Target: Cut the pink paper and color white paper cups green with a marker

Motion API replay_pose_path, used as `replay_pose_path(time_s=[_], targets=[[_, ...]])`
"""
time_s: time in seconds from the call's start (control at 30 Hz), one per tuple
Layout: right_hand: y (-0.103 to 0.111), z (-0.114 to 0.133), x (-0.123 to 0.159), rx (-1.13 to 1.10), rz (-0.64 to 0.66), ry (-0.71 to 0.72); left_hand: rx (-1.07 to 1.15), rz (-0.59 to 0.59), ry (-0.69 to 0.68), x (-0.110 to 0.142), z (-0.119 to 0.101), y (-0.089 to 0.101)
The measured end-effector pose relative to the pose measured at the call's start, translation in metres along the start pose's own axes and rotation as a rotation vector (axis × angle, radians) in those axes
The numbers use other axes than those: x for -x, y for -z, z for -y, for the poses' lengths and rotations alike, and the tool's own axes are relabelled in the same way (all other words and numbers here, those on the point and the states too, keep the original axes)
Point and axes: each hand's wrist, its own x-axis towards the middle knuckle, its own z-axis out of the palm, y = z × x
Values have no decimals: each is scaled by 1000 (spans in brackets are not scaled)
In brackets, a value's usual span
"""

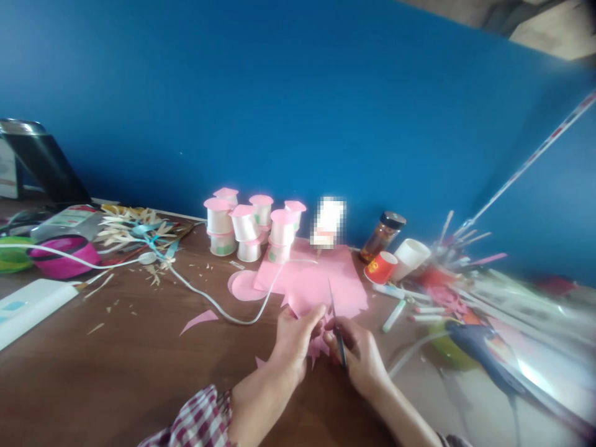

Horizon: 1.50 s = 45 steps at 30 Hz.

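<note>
My left hand (pixel 298 338) pinches a piece of pink paper between thumb and fingers, low over the front of the table. Just to its right, my right hand (pixel 356 351) is closed round a pair of scissors (pixel 331 298), whose thin blades point up and away from me. Jagged pink scraps (pixel 318 349) show between and below the two hands. Beyond them a larger pink sheet (pixel 342 273) lies flat, with a rounded pink piece (pixel 244 285) at its left. How much paper sits between the blades is hidden by my fingers.
Stacked white paper cups (pixel 218 220) with pink tops stand by the blue wall. A white cable (pixel 242 321) loops across the table. To the right are a jar (pixel 382 236), a red cup (pixel 380 267), markers (pixel 395 315) and a blue glue gun (pixel 484 354). A power strip (pixel 40 307) lies left.
</note>
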Motion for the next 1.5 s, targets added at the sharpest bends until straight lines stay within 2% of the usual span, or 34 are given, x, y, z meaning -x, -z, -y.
replay_pose_path(time_s=[0.1, 0.47, 0.63, 1.5], targets=[[0, 1, 0, 8, 8, 1, 6, -16, 3, 1, -2, -1], [-1, -3, -1, -34, 12, 24, 11, 80, 11, 3, 0, -1], [0, 2, -1, -12, 1, 26, 9, 79, 44, 6, -1, -2], [2, 3, 0, 8, -17, 15, 11, 53, -8, 4, -3, -1]])
